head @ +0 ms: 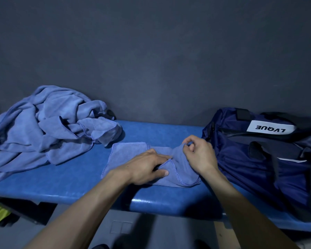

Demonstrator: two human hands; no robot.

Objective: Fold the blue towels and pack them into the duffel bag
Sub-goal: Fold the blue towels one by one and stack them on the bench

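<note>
Small blue towel [127,155] lies flat on blue table [75,184], between crumpled towel pile [48,128] at left and navy duffel bag [258,159] at right. Left hand [145,168] rests on towel middle, fingers and thumb pinching stitched fold edge. Right hand [199,153] fingers curled, gripping raised right towel end just beside bag.
</note>
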